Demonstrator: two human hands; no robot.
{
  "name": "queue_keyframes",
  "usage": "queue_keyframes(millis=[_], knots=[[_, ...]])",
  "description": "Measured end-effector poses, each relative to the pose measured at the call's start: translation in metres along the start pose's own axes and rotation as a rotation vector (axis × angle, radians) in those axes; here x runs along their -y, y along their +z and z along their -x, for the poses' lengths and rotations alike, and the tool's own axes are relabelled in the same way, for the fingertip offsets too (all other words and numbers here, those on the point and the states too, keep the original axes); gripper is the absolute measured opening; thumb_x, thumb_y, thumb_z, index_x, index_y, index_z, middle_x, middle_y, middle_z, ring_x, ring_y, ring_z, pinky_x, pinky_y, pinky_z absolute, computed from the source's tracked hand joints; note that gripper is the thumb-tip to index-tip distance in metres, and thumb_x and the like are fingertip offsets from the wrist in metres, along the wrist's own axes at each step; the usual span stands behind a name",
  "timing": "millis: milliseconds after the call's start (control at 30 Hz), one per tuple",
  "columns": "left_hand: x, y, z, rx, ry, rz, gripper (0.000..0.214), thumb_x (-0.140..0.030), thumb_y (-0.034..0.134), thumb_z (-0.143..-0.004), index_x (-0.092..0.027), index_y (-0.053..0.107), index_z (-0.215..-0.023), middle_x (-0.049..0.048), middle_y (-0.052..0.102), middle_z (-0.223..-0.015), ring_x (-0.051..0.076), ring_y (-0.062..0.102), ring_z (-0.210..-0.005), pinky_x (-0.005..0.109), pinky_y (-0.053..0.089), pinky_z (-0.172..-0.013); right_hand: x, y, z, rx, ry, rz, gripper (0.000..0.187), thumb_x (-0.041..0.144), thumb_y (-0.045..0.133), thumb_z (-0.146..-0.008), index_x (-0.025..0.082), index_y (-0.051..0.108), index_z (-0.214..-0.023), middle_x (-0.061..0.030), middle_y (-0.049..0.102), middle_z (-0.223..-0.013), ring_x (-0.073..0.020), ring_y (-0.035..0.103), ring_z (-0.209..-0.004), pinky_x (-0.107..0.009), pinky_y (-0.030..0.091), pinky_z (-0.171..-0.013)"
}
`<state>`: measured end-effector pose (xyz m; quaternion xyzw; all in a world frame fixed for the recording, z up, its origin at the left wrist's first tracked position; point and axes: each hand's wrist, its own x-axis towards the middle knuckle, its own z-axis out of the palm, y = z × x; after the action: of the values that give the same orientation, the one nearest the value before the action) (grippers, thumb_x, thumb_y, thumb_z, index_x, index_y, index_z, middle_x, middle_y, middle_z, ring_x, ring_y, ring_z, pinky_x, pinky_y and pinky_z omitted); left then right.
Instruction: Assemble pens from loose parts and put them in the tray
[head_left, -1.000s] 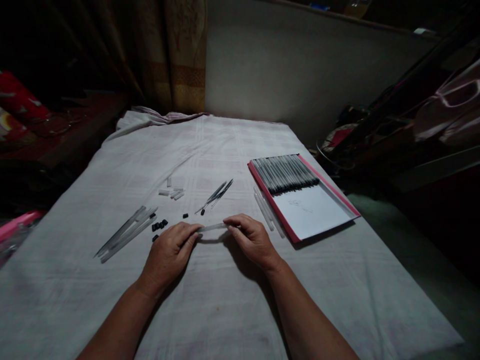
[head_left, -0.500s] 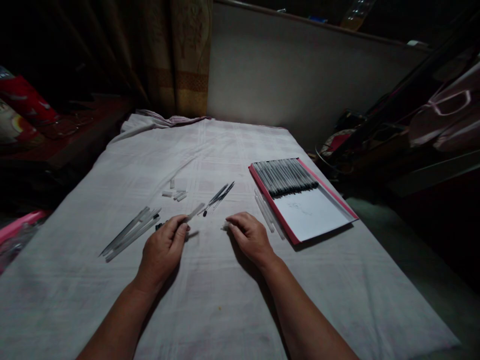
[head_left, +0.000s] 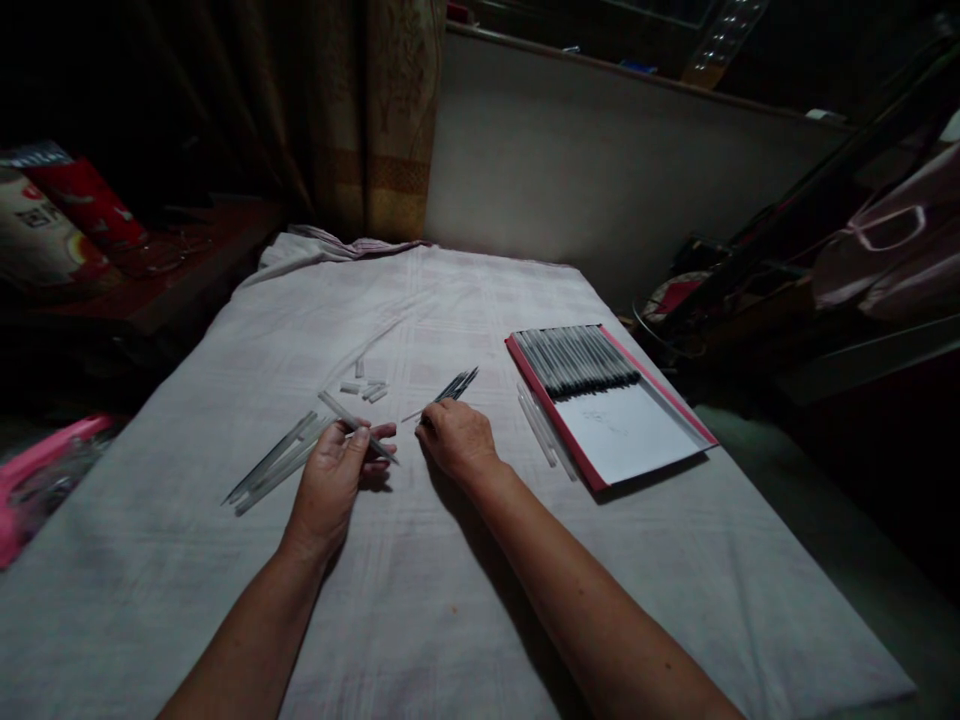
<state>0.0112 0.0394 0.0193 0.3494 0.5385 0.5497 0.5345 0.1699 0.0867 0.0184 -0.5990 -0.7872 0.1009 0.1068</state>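
My left hand (head_left: 335, 472) is closed round a clear pen barrel (head_left: 358, 427) that lies slanted across its fingers, just above the white cloth. My right hand (head_left: 456, 438) reaches forward with its fingertips pinched at the near end of a small bunch of thin ink refills (head_left: 452, 389). Whether a refill is lifted I cannot tell. A pile of clear barrels (head_left: 279, 461) lies left of my left hand, and several short clear caps (head_left: 364, 387) lie beyond it.
A red-edged board (head_left: 676, 409) at the right carries a white sheet and a row of several finished pens (head_left: 576, 360). Two clear barrels (head_left: 543, 428) lie beside its left edge. A pink object (head_left: 37, 478) sits off the table's left side. A curtain and wall stand behind.
My hands, which held one barrel between them, have parted. The left hand kept the barrel and turned it; the right hand moved forward and left to the refills.
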Motion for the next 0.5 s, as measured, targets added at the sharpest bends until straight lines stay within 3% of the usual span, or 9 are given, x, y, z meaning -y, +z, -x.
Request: queue_keyframes(millis=[133,233,333,500], knots=[[0.002,-0.001,-0.002,-0.043,-0.011,0.075,0.042,-0.048,0.076,-0.070,-0.019,0.054,-0.090,0.0068,0.075,-0.097,0.016,0.072,-0.074,0.025,0.058,-0.059,-0.004,0.002,0.005,-0.047,-0.005,-0.220,0.016,0.018,0.060,-0.086,0.019,0.071,-0.097,-0.0098,0.073,-0.096,-0.0225,0.066,-0.088,-0.034,0.050,-0.079],[0.003,0.000,-0.002,-0.074,0.008,0.089,0.040,-0.048,0.074,-0.072,-0.020,0.053,-0.091,0.0065,0.074,-0.099,0.017,0.073,-0.078,0.026,0.059,-0.061,-0.010,0.008,0.023,-0.111,0.052,-0.677,0.019,0.018,0.061,-0.082,0.021,0.072,-0.097,-0.0039,0.074,-0.090,-0.0179,0.066,-0.079,-0.030,0.051,-0.075],[0.004,0.002,0.001,-0.092,0.000,0.105,0.039,-0.048,0.073,-0.074,-0.020,0.052,-0.093,0.0072,0.074,-0.103,0.018,0.074,-0.080,0.026,0.059,-0.061,-0.013,0.016,0.046,-0.171,0.106,-1.047,0.020,0.024,0.058,-0.083,0.020,0.074,-0.094,-0.0046,0.074,-0.090,-0.0175,0.067,-0.083,-0.030,0.053,-0.076],[0.005,0.009,0.008,-0.092,-0.055,0.171,0.038,-0.043,0.075,-0.074,-0.020,0.053,-0.093,0.0063,0.074,-0.101,0.017,0.074,-0.077,0.023,0.060,-0.060,-0.004,0.023,0.067,-0.163,0.172,-1.286,0.021,0.032,0.062,-0.082,0.021,0.072,-0.096,-0.0034,0.072,-0.084,-0.0165,0.067,-0.077,-0.030,0.054,-0.073]])
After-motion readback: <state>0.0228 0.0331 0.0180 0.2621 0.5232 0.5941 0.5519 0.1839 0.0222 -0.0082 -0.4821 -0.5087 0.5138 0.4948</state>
